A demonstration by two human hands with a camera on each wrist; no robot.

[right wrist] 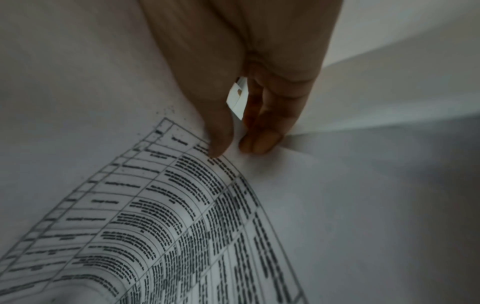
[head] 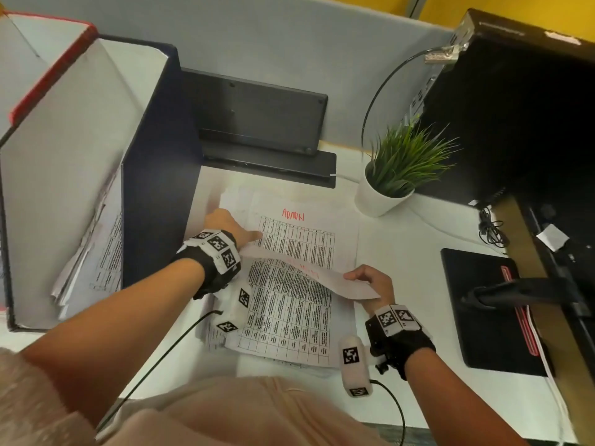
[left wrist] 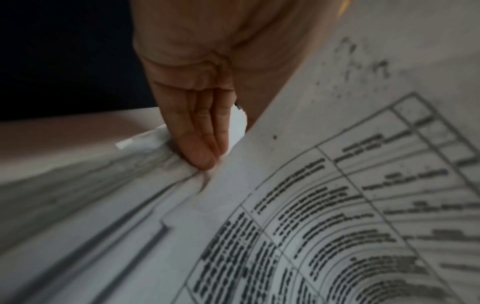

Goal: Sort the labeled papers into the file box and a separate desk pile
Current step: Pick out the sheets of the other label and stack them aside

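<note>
A dark file box stands open at the left, with several printed sheets leaning inside. On the desk beside it lies a far pile topped by a table sheet marked ADMIN in red. A nearer pile overlaps it. My right hand pinches the top edge of the nearer pile's top sheet and curls it back; the right wrist view shows thumb and fingers clamped on this sheet. My left hand rests with straight fingers on the piles' left edge, beside the box.
A white pot with a green plant stands just right of the far pile. A black keyboard leans on the back partition. A black computer case and black mouse pad fill the right side. Cables trail from both wrists.
</note>
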